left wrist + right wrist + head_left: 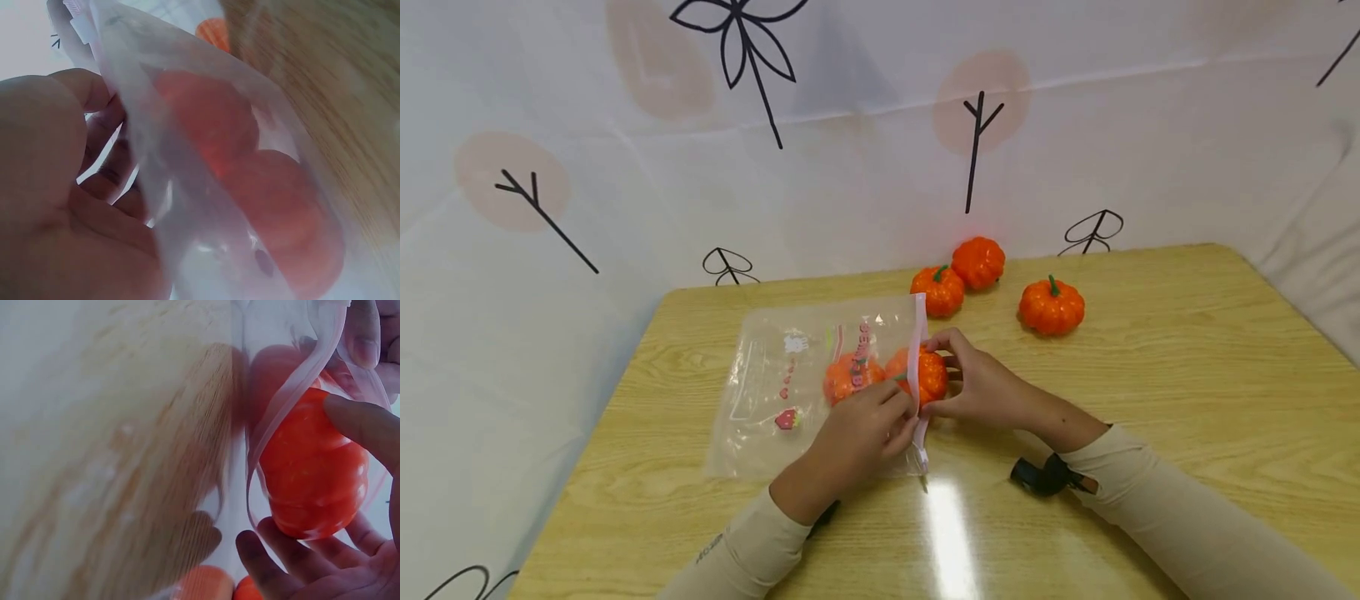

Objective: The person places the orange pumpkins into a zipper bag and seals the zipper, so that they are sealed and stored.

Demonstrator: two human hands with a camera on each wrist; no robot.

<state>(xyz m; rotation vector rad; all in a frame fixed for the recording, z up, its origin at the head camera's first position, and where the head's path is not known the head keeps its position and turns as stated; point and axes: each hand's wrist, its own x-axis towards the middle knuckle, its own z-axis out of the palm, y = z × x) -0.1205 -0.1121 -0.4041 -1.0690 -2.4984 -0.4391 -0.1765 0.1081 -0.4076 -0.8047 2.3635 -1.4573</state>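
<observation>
A clear zip bag with a pink zip edge and printed pictures lies flat, its mouth facing right. Inside it sits one orange toy pumpkin, seen through the plastic. A second orange pumpkin is partly through the mouth, against the first. My right hand grips this second pumpkin, thumb on one side and fingers on the other. With its thumb and fingers, my left hand pinches the bag's edge at the mouth; in the left wrist view both pumpkins show through the cloudy plastic.
Behind the bag's mouth, two more orange pumpkins stand side by side, one with a green stem and one by the cloth backdrop. Another pumpkin stands farther right on the wooden table.
</observation>
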